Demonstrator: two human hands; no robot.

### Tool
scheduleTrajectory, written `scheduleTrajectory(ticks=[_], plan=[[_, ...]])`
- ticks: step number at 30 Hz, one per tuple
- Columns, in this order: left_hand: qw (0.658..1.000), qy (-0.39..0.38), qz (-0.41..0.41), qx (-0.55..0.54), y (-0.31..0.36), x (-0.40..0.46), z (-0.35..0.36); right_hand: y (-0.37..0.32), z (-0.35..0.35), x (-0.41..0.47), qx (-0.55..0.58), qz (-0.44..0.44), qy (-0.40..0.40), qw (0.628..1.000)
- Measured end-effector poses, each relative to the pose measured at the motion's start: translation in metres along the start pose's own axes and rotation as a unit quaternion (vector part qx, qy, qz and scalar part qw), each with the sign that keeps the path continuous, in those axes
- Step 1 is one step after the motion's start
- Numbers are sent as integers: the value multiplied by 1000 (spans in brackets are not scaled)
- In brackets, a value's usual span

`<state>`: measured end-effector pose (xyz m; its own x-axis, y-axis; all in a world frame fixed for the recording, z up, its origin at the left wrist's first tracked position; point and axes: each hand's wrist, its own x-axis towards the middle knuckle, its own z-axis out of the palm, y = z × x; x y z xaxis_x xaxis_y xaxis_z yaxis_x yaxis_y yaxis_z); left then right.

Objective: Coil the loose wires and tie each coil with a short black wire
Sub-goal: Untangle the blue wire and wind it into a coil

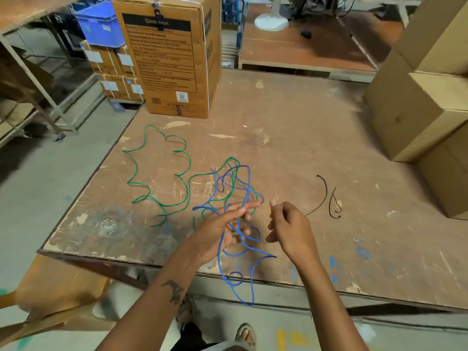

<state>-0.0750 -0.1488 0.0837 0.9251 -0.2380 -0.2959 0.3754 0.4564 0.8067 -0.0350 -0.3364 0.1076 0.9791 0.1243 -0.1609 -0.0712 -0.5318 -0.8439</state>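
Note:
A loose blue wire [247,178] loops up over the worn wooden table [291,138] and hangs down past its front edge. My left hand [222,229] holds this blue wire, fingers extended with strands running between them. My right hand [288,226] hovers just to the right with fingers loosely curled, and whether it pinches the wire cannot be made out. A green wire [141,158] sprawls in wavy loops on the left of the table, partly tangled under the blue one. Two short black wires [325,193] [334,206] lie to the right of my right hand.
A tall printed cardboard box [174,59] stands at the table's back left. Plain cardboard boxes [417,117] are stacked along the right edge. A blue crate [101,24] sits on cartons beyond the table on the left. A second wooden platform [304,51] lies behind.

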Motion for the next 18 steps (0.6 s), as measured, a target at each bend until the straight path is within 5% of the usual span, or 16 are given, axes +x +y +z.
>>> scheduleTrajectory(ticks=[4, 8, 12, 18], plan=[[1000, 15, 2, 24, -19, -5, -4, 33, 21, 20, 114, 169, -126, 971], [999, 27, -17, 20, -37, -11, -3, 51, 49, 35, 296, 258, -207, 896], [999, 5, -40, 33, -45, -23, 0, 63, 82, 56, 432, 284, -161, 841], [987, -26, -137, 75, -51, -43, -11, 85, 100, 86, 401, 298, -78, 863]])
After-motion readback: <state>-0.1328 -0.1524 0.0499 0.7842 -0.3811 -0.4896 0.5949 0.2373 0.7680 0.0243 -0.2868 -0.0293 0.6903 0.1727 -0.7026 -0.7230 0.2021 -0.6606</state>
